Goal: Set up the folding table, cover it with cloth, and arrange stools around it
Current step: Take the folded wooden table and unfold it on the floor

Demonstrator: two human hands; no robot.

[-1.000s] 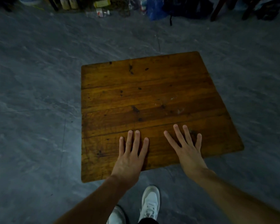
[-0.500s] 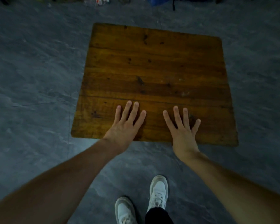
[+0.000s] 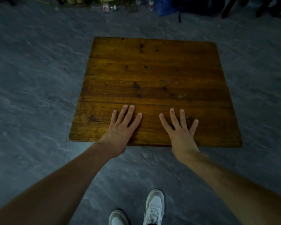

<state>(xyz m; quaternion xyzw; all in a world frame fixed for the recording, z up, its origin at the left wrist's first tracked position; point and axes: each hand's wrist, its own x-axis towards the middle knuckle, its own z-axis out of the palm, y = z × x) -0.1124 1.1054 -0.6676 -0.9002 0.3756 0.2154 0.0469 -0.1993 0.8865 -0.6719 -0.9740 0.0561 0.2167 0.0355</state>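
Note:
The folding table's square wooden top (image 3: 152,75) stands in front of me, brown planks with dark knots, its legs hidden beneath. My left hand (image 3: 122,127) rests flat on the near plank, fingers straight and spread. My right hand (image 3: 180,129) lies flat beside it on the same plank, fingers splayed. Both hands sit just inside the near edge. No cloth and no stool seat show in this view.
Grey mottled floor (image 3: 39,78) surrounds the table on all sides. Bottles and clutter (image 3: 107,6) line the far wall, with a blue bag (image 3: 164,7) and dark wooden legs (image 3: 227,8) at the far right. My white shoes (image 3: 154,207) stand below the near edge.
The view has swung so the top now looks squarer and lower in frame than half a second ago. Both hands stay flat on the near plank.

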